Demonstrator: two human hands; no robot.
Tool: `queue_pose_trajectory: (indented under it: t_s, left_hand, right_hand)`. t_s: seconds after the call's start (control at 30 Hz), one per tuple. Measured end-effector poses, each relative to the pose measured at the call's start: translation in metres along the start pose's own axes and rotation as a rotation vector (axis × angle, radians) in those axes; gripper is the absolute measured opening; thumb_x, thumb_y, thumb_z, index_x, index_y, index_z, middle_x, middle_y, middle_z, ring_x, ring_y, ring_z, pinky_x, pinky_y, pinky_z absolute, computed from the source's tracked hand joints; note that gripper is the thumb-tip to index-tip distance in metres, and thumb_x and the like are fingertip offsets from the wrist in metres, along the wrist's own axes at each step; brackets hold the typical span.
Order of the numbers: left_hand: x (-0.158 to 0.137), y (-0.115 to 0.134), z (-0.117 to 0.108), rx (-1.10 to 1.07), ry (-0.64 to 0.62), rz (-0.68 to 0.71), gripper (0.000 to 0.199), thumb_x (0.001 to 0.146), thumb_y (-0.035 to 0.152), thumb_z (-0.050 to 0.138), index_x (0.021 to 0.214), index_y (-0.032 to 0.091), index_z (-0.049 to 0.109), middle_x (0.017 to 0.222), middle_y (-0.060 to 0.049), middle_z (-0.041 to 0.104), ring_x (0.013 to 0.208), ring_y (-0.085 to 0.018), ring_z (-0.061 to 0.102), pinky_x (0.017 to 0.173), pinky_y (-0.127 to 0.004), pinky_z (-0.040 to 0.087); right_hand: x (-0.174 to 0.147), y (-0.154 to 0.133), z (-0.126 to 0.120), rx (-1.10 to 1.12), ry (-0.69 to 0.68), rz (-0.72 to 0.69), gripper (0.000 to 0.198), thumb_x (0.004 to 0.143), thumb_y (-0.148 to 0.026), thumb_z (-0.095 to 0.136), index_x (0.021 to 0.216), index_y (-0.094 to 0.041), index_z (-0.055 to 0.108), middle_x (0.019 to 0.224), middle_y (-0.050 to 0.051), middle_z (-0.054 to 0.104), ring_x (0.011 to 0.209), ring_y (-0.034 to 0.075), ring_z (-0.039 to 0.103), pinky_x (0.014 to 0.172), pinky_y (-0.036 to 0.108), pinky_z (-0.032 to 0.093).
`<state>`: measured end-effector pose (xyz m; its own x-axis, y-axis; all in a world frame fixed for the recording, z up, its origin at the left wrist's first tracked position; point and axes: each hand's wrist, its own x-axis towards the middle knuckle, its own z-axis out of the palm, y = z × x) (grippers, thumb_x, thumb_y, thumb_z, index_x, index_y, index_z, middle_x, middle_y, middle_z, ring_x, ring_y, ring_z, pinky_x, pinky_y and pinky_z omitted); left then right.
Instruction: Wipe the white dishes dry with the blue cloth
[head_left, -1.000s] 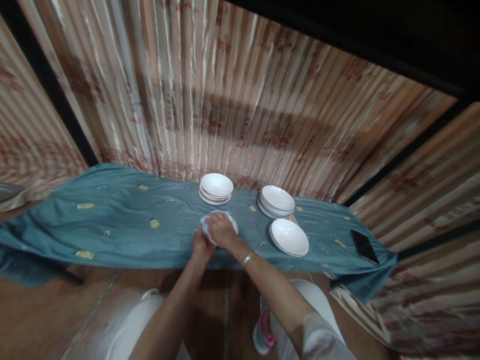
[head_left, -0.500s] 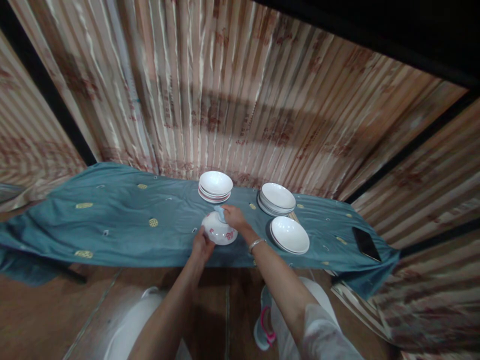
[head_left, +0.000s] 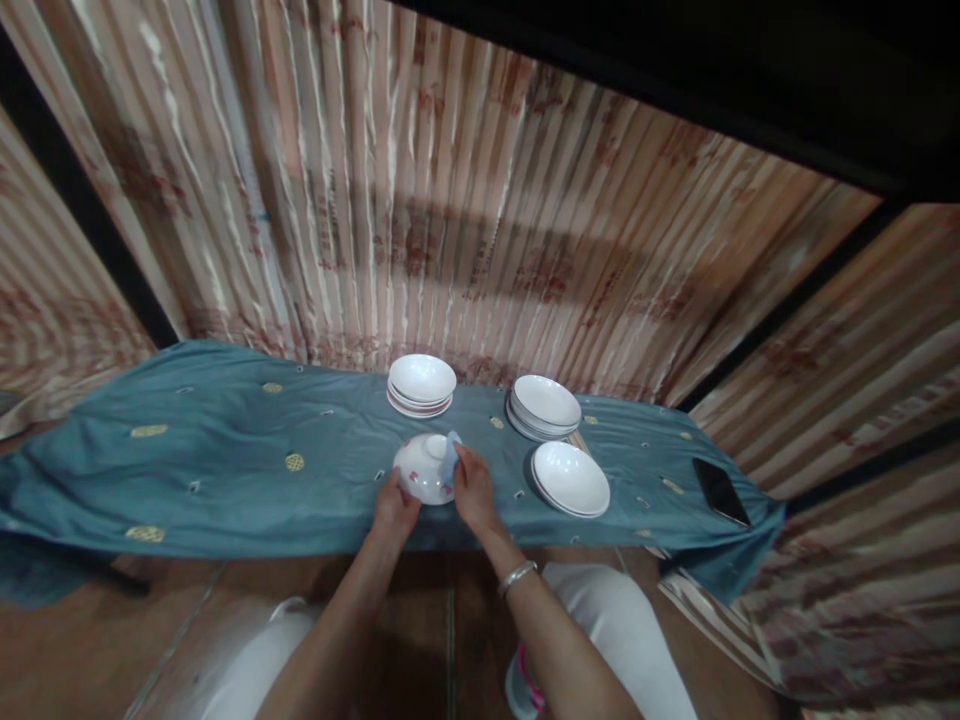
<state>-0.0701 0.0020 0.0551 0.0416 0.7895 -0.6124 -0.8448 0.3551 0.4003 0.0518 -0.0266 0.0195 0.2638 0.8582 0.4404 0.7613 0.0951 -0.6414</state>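
A white bowl (head_left: 421, 466) with red marks is tipped so its underside and foot ring face me. My left hand (head_left: 396, 508) grips its lower left rim. Against its right side my right hand (head_left: 472, 484) presses a small light-blue cloth (head_left: 451, 458), fingers closed around it. Just behind the bowl stands a stack of white bowls (head_left: 422, 378), some with red rims. To the right of my right hand are a stack of white plates (head_left: 547, 402) and, nearer me, a shorter stack of white dishes (head_left: 571, 478).
A teal patterned cloth (head_left: 225, 460) covers the long table. A black phone (head_left: 720, 490) lies at the right end. Behind hangs a striped curtain (head_left: 450, 200), with dark frame posts (head_left: 97, 210) at the sides.
My right hand and the cloth have moved from the top of the bowl down its right side. The bowl has turned in my left hand, and the whole view has shifted slightly.
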Motion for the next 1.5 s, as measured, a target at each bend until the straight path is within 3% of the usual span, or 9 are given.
queue_pose_trajectory:
  t_s: [0.13, 0.4, 0.63, 0.87, 1.1, 1.3, 1.5]
  left_hand:
    - [0.000, -0.001, -0.001, 0.013, -0.018, 0.002, 0.035, 0.093, 0.011, 0.039, 0.119, 0.014, 0.062, 0.082, -0.005, 0.072, 0.064, -0.012, 0.065, 0.076, -0.023, 0.055]
    - [0.001, -0.001, -0.002, 0.011, -0.001, -0.019, 0.027, 0.092, 0.009, 0.041, 0.107, 0.012, 0.064, 0.071, -0.002, 0.068, 0.064, -0.012, 0.065, 0.073, -0.024, 0.056]
    - [0.001, 0.000, -0.001, 0.000, -0.023, -0.032, 0.030, 0.092, 0.010, 0.039, 0.109, 0.014, 0.063, 0.071, -0.003, 0.069, 0.061, -0.012, 0.065, 0.070, -0.023, 0.057]
    - [0.001, -0.001, -0.003, -0.001, -0.015, -0.030, 0.029, 0.093, 0.009, 0.039, 0.111, 0.012, 0.062, 0.068, -0.001, 0.068, 0.056, -0.011, 0.062, 0.069, -0.023, 0.057]
    - [0.003, -0.003, -0.007, 0.037, -0.035, -0.035, 0.026, 0.094, 0.013, 0.042, 0.110, 0.011, 0.062, 0.069, -0.002, 0.068, 0.057, -0.010, 0.062, 0.067, -0.020, 0.056]
    - [0.005, -0.004, -0.009, 0.011, -0.051, -0.016, 0.032, 0.092, 0.011, 0.042, 0.119, 0.010, 0.060, 0.077, -0.006, 0.072, 0.071, -0.015, 0.069, 0.075, -0.025, 0.057]
    - [0.006, -0.006, -0.005, 0.005, -0.089, 0.009, 0.039, 0.092, 0.012, 0.040, 0.126, 0.009, 0.059, 0.091, -0.011, 0.075, 0.089, -0.021, 0.071, 0.082, -0.031, 0.057]
  right_hand:
    - [-0.004, 0.000, -0.007, -0.095, -0.054, -0.068, 0.046, 0.085, -0.009, 0.039, 0.126, -0.016, 0.060, 0.122, 0.011, 0.064, 0.114, 0.022, 0.057, 0.103, 0.039, 0.042]
    - [0.034, -0.018, -0.017, -0.312, -0.257, -0.151, 0.042, 0.083, -0.001, 0.042, 0.113, -0.014, 0.068, 0.107, 0.013, 0.071, 0.112, 0.023, 0.058, 0.100, 0.039, 0.042]
    - [0.044, -0.035, -0.016, -0.237, -0.351, -0.186, 0.041, 0.081, 0.001, 0.044, 0.105, -0.017, 0.072, 0.110, 0.011, 0.070, 0.121, 0.022, 0.053, 0.103, 0.039, 0.039]
    - [0.035, -0.026, -0.019, -0.116, -0.354, -0.202, 0.045, 0.077, 0.001, 0.043, 0.106, -0.017, 0.072, 0.119, 0.010, 0.067, 0.119, 0.020, 0.055, 0.106, 0.039, 0.039]
    - [0.029, -0.017, -0.039, -0.226, -0.332, -0.401, 0.042, 0.079, 0.001, 0.043, 0.104, -0.019, 0.071, 0.110, 0.008, 0.070, 0.106, 0.020, 0.060, 0.097, 0.037, 0.047]
    - [0.030, -0.003, -0.042, -0.323, -0.276, -0.503, 0.032, 0.085, -0.003, 0.044, 0.101, -0.016, 0.069, 0.109, 0.011, 0.068, 0.103, 0.021, 0.060, 0.095, 0.037, 0.048]
    - [0.034, 0.000, -0.030, -0.313, -0.240, -0.430, 0.036, 0.089, -0.005, 0.042, 0.112, -0.016, 0.066, 0.113, 0.010, 0.065, 0.108, 0.021, 0.056, 0.098, 0.037, 0.046]
